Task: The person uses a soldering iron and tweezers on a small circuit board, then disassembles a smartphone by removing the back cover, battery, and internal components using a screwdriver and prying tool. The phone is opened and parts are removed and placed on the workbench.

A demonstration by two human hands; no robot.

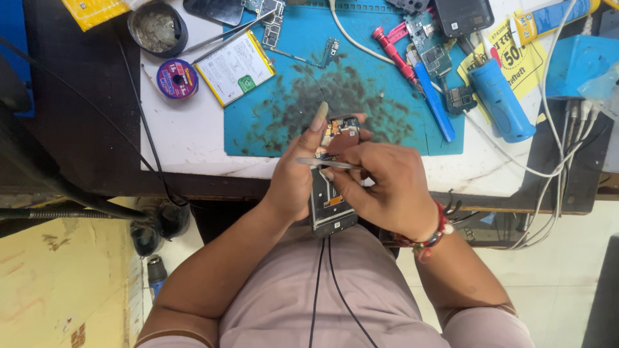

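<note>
In the middle of the frame, the left hand (293, 177) is holding the opened phone (332, 177) tight above the worktop (187, 129) edge. The right hand (387, 190) is pinching tweezers (329, 164). It is best keeping the phone steady and the tips gentle.

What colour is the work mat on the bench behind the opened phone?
Blue, with dark smudges, the mat shows best in the head view.

Wearing pale mauve short-sleeved top (322, 290), brown trim at sleeve hems. Red-and-white beaded bracelet (433, 233) circling my right wrist. Thin black cable (317, 283) hanging down chest.
</note>
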